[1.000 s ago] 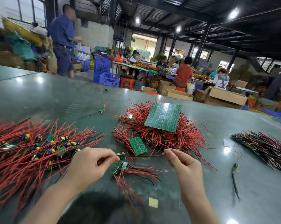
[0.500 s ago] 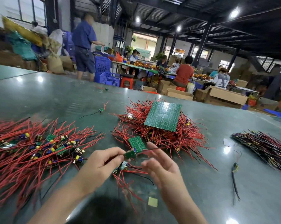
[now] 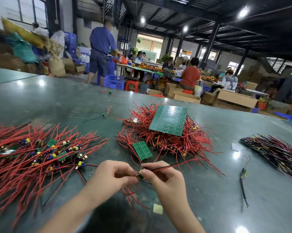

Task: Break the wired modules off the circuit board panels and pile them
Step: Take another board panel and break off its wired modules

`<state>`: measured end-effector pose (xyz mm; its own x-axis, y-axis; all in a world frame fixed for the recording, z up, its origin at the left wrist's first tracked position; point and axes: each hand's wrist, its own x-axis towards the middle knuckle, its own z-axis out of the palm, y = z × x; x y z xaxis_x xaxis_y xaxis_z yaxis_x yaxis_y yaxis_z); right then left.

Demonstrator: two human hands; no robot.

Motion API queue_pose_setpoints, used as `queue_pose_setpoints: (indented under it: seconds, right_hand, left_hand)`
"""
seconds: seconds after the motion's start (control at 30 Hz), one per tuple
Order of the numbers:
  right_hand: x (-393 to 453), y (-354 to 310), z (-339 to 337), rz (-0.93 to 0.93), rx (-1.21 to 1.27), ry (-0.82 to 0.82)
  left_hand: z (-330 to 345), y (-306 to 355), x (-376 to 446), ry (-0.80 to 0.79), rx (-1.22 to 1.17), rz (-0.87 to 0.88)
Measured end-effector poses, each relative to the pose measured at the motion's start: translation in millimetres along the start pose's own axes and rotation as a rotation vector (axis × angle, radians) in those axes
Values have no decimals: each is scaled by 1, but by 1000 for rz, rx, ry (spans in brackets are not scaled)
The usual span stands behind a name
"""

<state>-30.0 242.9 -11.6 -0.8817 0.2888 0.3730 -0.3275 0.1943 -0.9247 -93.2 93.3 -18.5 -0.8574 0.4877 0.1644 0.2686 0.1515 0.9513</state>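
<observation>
Green laminate shows between the two hands at the near edge of the table [image 3: 61, 101]: a small strip of circuit board [image 3: 140, 176] is pinched from both sides, just above the tabletop. The left hand [image 3: 114, 178] closes its thumb and forefinger on the left end of the strip, the other fingers curled in. The right hand [image 3: 165, 178] closes its fingertips [image 3: 146, 173] on the right end, and a red wire with a black one runs from that grip out to the right, over the table. More red wires hang below the strip and lie on the surface between the forearms, near a small pale yellow square of paper [image 3: 158, 209].

To the left lies a wide pile of separated modules [image 3: 41, 155], red leads fanned out, with yellow and blue components and small green boards mixed in. Straight ahead of the hands sits a heap of wired panels [image 3: 172, 140]; a large green panel [image 3: 168, 120] rests tilted on top of it, and a smaller panel piece [image 3: 142, 150] lies on its near left edge. At the right edge of the table a flat bundle of darker wires [image 3: 274, 152] lies well apart from the red heap, with a single loose module [image 3: 243, 172] nearer. Two more stray modules lie farther up the table.

Beyond the table, people sit at benches among cardboard boxes, and one person in blue stands by blue crates [image 3: 114, 81].
</observation>
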Motion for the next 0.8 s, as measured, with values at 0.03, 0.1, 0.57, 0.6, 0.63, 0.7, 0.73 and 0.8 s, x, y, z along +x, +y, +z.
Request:
queue_pose_setpoints:
  seconds: [0.03,0.1,0.57,0.6,0.63,0.7,0.73,0.8]
  right_hand:
    - [-1,1,2,7,-2,27]
    - [-2,2,3,18,-5,61]
    - [8,-2,-16,-26,-6,133]
    - [8,-2,-17,-16,7,139]
    - [8,-2,-17,-9,20,130]
    - [8,-4,-17,-7,44,91]
    - [7,-5,-17,-14,44,77]
    - [7,-6,-17,-26,31,81]
  left_hand:
    - [1,-1,0,46,83,44]
    - [2,-2,-1,108,234,149]
    - [-13,2,0,-82,107,47]
    - [-14,3,1,-85,67,37]
    - [-14,4,1,-98,20,21]
    - [-15,6,1,-139,-65,-28]
    - [-15,6,1,-157,-76,-49]
    - [-15,4,1,-169,-37,-62]
